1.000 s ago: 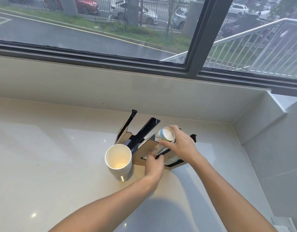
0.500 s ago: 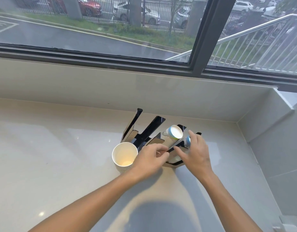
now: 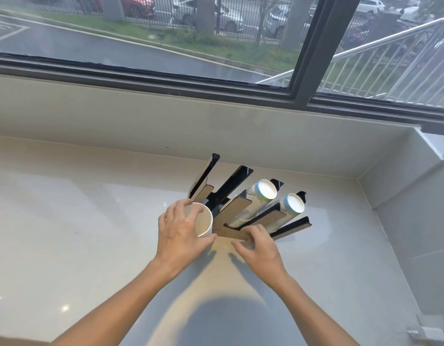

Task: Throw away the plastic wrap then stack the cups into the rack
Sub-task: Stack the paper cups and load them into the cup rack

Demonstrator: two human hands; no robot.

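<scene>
Pale countertop (image 3: 78,245) under a wide window (image 3: 166,46). Cup rack (image 3: 241,208) (black dividers with tan faces, slots fanning up and away) sits near centre of view.

Left hand (image 3: 181,236): fingers curled around a stack of white cups (image 3: 203,222) standing upright on the counter, at about 9 o'clock from the rack's front edge. Thumb lies on the near side of the stack, fingers wrap its far side over the rim; the grasp looks closed on it.

Right hand (image 3: 258,248): at about 6 o'clock from the rack, palm down, fingers bent and slightly spread, fingertips touching the rack's tan front lip. Holds nothing.

Two sleeves of cups already lie tilted in the rack's slots: one blue-rimmed stack (image 3: 256,198) in a middle slot, a second blue-rimmed stack (image 3: 289,207) in the slot at its 3 o'clock. The two slots toward 10 o'clock show only dividers.

Small white plug or adapter (image 3: 426,333) at the counter's far lower right corner, well apart from both hands.
</scene>
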